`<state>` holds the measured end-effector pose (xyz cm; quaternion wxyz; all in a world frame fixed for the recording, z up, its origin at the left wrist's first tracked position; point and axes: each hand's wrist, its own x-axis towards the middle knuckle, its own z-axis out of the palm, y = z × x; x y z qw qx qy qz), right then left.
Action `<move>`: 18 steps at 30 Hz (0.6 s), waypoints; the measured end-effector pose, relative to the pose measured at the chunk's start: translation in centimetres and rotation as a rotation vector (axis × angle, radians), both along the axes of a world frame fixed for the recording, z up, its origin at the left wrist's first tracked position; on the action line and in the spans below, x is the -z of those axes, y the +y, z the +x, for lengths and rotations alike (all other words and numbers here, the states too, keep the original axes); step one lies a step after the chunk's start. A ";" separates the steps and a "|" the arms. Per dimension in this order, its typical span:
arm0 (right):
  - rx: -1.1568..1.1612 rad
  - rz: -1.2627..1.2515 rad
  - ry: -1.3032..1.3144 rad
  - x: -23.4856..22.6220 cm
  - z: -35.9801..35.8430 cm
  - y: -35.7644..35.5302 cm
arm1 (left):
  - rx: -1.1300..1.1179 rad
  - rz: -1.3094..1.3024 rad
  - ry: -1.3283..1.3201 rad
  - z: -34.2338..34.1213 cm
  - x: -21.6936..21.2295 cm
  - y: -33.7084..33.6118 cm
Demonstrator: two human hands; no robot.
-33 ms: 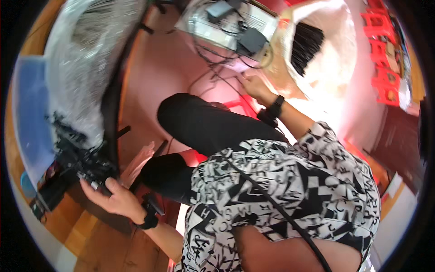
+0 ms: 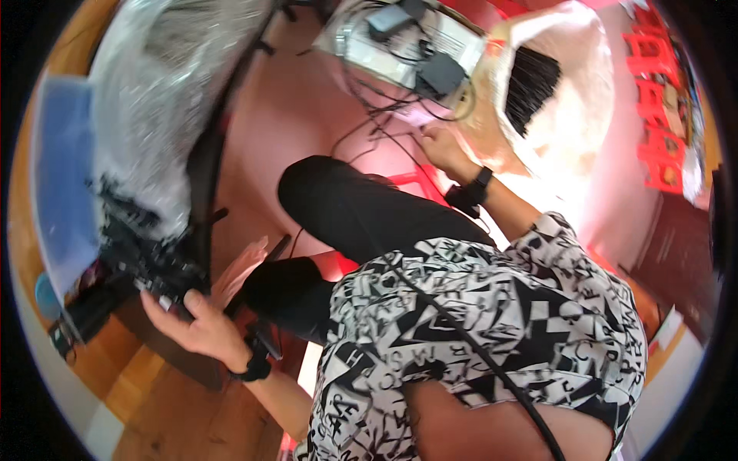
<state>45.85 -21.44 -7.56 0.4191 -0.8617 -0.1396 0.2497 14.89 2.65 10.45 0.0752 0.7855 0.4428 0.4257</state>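
Note:
My left hand [image 2: 204, 332] reaches the edge of a heap of small black parts [image 2: 146, 250] at the left. Its thumb and fingers are spread, with a small dark, partly shiny piece showing between them; no firm grip on it is visible. Farther up, my right hand [image 2: 446, 152] is closed, thumb and fingers pressed together. Thin dark cables [image 2: 380, 127] run close by its fingertips, and what the fingers hold is too small to make out. Beside this hand stands a large whitish sack [image 2: 580, 115], with a bundle of thin black strips [image 2: 532, 86] inside.
Black adapter boxes [image 2: 440, 75] and cables lie on a pale carton [image 2: 369, 67]. Clear plastic sheeting [image 2: 154, 100] covers the left table, next to a blue translucent bin [image 2: 61, 177]. Red plastic stools [image 2: 659, 138] line the right. My black-trousered knees lie between the hands.
The whole scene has shifted slightly to the right in the picture. Both hands keep nearly the same places and poses beside the things around them.

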 end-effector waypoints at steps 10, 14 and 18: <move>-0.233 0.539 -0.515 -14.8 -7.3 7.4 | 0.048 0.011 -0.249 -1.5 2.4 0.1; -0.388 0.590 -0.566 -18.1 -9.6 8.8 | 0.078 -0.124 -0.381 -1.1 2.5 -0.1; -0.536 0.630 -0.837 -20.2 -9.8 10.9 | 0.111 -0.073 -0.328 -1.4 2.3 0.5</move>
